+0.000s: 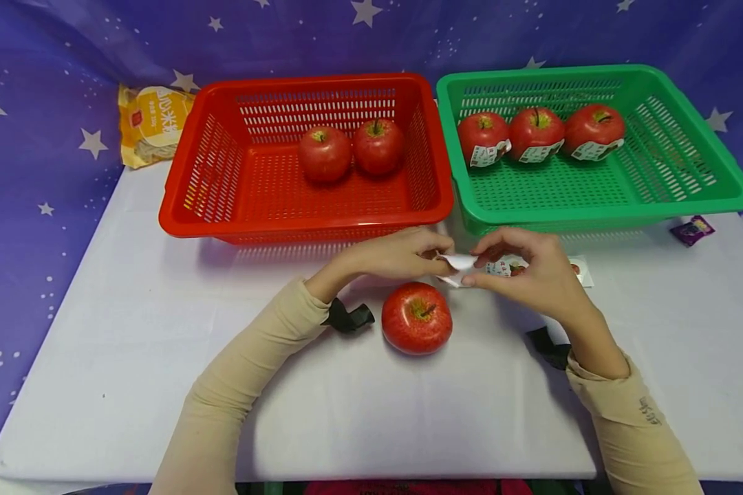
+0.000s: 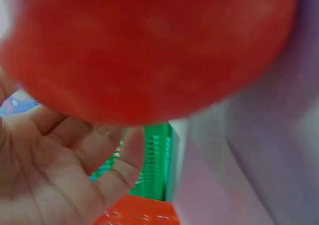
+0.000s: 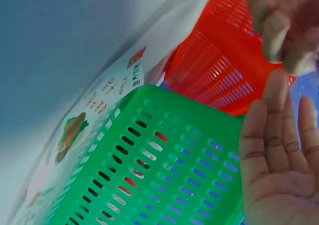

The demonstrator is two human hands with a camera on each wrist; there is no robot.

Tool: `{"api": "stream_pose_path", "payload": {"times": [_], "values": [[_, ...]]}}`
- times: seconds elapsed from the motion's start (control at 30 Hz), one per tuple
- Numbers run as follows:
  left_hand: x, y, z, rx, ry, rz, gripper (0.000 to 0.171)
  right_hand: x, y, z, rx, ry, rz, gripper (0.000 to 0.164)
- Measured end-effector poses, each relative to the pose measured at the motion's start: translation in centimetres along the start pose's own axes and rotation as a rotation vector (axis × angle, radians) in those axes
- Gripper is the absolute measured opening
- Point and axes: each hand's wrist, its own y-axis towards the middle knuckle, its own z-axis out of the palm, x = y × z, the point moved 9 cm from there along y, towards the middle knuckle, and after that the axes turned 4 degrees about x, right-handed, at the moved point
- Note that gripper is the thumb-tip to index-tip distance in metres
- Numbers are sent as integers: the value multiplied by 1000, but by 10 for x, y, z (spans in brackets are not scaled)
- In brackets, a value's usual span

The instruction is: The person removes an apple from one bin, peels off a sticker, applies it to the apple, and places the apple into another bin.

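My left hand pinches the white, curled end of a label strip between thumb and fingers. Facing it, my right hand arches over the strip, thumb and forefinger parted, fingertips right at the curl. In the right wrist view, the printed strip rises towards its far end. A red apple stands on the table just below the left hand; in the left wrist view this apple covers much of that hand, whose thumb is hidden.
A red basket with two unlabelled apples stands behind the left hand. Behind the right hand, a green basket contains three labelled apples. A yellow food packet lies at back left, a small purple packet at right.
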Motion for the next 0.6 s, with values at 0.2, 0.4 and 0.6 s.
{"api": "stream_pose_path", "payload": {"times": [0.2,0.4,0.6], "values": [[-4,-3,2,39,131,-35,15,17,2,5,-63,13,-134,26],[-7,-13,-7,-8,87,-7,9,0,-2,-8,-194,276,89,14],[-19,-42,-1,-69,221,-20,34,-14,-5,-16,-249,508,248,23]]}}
